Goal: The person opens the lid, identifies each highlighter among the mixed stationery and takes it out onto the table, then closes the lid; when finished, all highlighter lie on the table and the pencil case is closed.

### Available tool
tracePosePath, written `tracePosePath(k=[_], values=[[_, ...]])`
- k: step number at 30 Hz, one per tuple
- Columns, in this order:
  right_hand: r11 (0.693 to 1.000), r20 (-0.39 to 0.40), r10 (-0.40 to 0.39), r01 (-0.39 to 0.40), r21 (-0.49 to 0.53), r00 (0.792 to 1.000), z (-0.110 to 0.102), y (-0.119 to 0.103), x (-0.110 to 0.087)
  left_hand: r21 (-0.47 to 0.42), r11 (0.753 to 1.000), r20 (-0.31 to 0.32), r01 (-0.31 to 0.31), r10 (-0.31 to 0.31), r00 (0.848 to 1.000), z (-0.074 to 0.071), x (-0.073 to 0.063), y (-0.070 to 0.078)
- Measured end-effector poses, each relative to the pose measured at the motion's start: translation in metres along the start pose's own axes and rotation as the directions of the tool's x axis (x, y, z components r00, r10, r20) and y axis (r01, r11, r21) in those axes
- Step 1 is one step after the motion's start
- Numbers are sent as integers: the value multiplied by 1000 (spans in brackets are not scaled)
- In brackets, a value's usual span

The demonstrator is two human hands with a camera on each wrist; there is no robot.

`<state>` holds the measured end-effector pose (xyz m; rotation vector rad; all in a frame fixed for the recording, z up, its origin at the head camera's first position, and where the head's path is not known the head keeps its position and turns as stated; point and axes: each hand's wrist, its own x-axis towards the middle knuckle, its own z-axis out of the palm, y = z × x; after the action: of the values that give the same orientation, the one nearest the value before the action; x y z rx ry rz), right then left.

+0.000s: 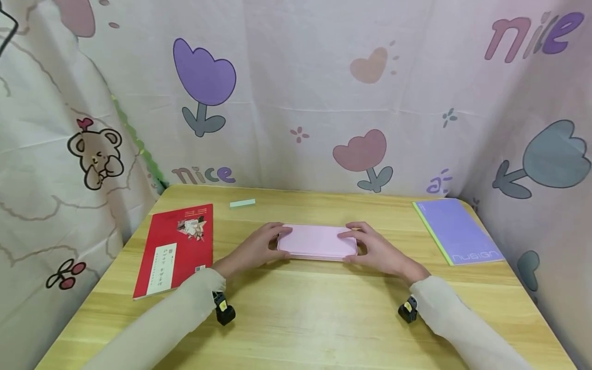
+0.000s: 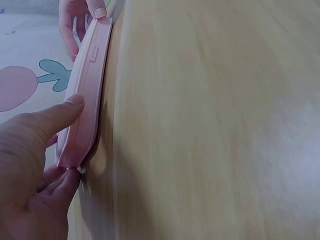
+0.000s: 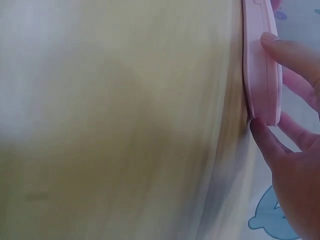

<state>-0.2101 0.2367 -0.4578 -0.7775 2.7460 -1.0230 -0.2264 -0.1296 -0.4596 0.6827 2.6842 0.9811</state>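
A flat pink pencil case (image 1: 317, 241) lies lengthwise across the middle of the table, its lid down. Along its front side runs a seam with a small raised catch (image 2: 93, 53), seen in the left wrist view. My left hand (image 1: 259, 245) grips the left end, thumb on the front edge and fingers around the end and top. At the opposite end my right hand (image 1: 376, 249) holds it the same way, its thumb (image 3: 270, 40) against the front side in the right wrist view. The undersides of both ends are hidden.
On the left of the wooden table (image 1: 296, 308) lies a red book (image 1: 185, 241), close to my left sleeve. A purple notebook (image 1: 455, 228) with a green spine is at the right edge. Toward the back sits a small pale green strip (image 1: 242, 203). Printed curtains (image 1: 287, 92) hang around the table.
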Motion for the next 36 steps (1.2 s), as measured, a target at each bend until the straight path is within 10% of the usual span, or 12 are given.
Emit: tracePosePath(k=[19,36], values=[[978,94,-71,88,-187,993,12,-13,29,161,980,156,-114,89,984,-10,18,0],[966,133,-44,76,-246,990,6,-16,30,340,908,206,-246,183,961,-22,30,-2]])
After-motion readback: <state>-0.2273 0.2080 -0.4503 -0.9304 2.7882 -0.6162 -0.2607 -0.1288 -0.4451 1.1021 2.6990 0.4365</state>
